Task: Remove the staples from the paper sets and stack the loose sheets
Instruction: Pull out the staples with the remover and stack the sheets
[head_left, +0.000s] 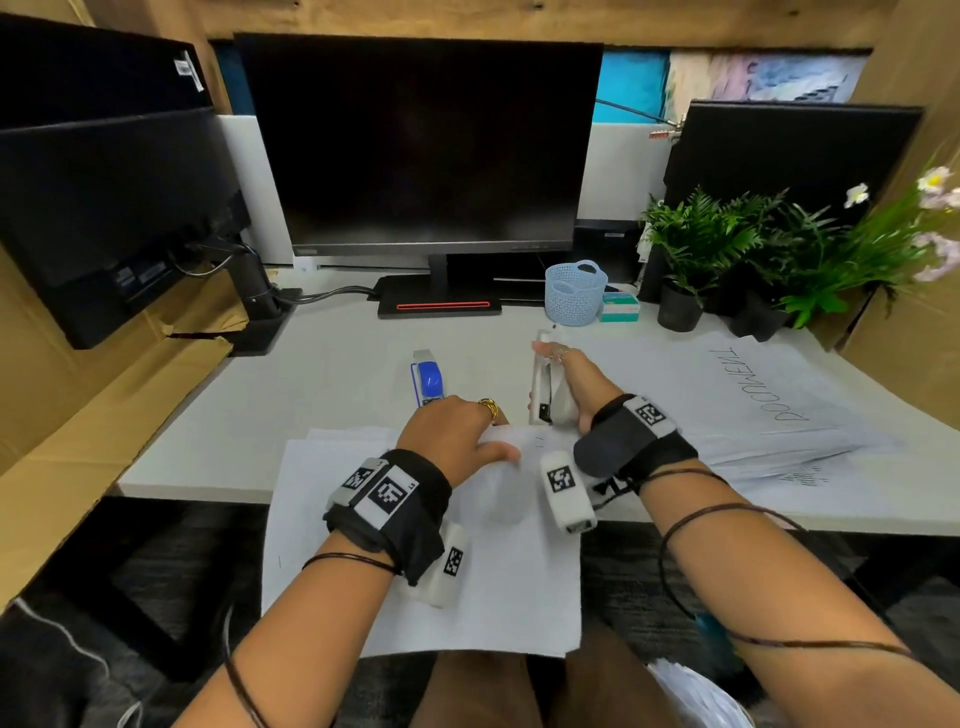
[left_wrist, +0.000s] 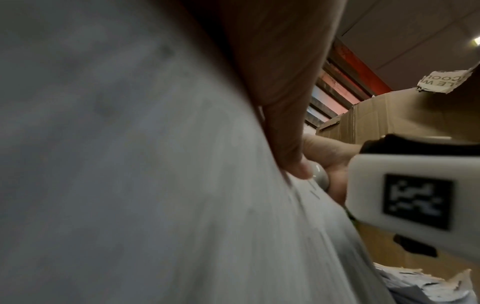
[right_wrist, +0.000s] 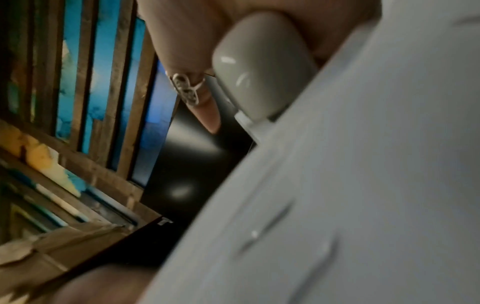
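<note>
A stapled paper set (head_left: 415, 571) lies at the desk's front edge and hangs over it. My left hand (head_left: 457, 431) rests flat on its top edge, thumb stretched right; the thumb (left_wrist: 285, 123) presses the sheet (left_wrist: 130, 164). Two small staples (head_left: 538, 440) sit near the set's top right corner, seen close as staples (right_wrist: 267, 226). Just beyond that corner, my right hand (head_left: 566, 379) grips a long white staple tool (head_left: 540, 384). Its rounded grey-white end (right_wrist: 259, 82) rests by the paper (right_wrist: 363, 185). A stack of loose sheets (head_left: 727, 395) lies on the right.
A blue stapler (head_left: 430, 378) lies just beyond my left hand. A light blue basket (head_left: 574, 293) and a small box stand near the monitor (head_left: 426, 145). Potted plants (head_left: 727, 244) fill the back right. Cardboard walls close both sides; the desk edge (head_left: 182, 486) is near.
</note>
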